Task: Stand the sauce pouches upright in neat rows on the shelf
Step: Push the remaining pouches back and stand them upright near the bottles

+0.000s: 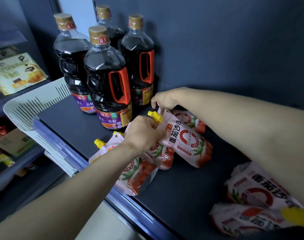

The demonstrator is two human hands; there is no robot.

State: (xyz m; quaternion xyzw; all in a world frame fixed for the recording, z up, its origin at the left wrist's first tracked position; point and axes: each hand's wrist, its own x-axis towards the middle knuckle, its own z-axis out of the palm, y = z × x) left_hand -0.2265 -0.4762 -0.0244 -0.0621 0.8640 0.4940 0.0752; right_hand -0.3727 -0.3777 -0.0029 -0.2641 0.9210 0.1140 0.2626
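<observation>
1. Gripping is what both hands are doing over the dark shelf (69,122). The left hand (144,134) has its fingers curled round the neck of the middle pouch (184,135), right under the yellow cap (155,116).
2. The right hand (162,99) reaches in from 3 o'clock with its fingers bent down, pinching the top edge of that same pouch as far as I can tell. The exact contact is a bit hidden.
3. The middle pouch isn't upright. Its bottom sits on the shelf and its top tips toward 10 o'clock.
4. A rear pouch (192,118) sits touching it at 1 o'clock, mostly under the right forearm.
5. A low pouch (165,158) pokes out beneath the left hand at 5 o'clock.
6. The front pouch (135,174) lies at 7 o'clock of the left hand, at the shelf's front edge by the blue rail (61,144). Its cap points to 10 o'clock and the left wrist covers part of it.
7. Two more pouches (251,187) lie flat and overlapping at 4 o'clock, well apart from the others.
8. Four soy sauce bottles (106,80) stand upright at 11 o'clock, the nearest just beside the left hand.
9. Off at 9 o'clock there's a white basket (31,108), with a snack bag (18,73) beyond it.
</observation>
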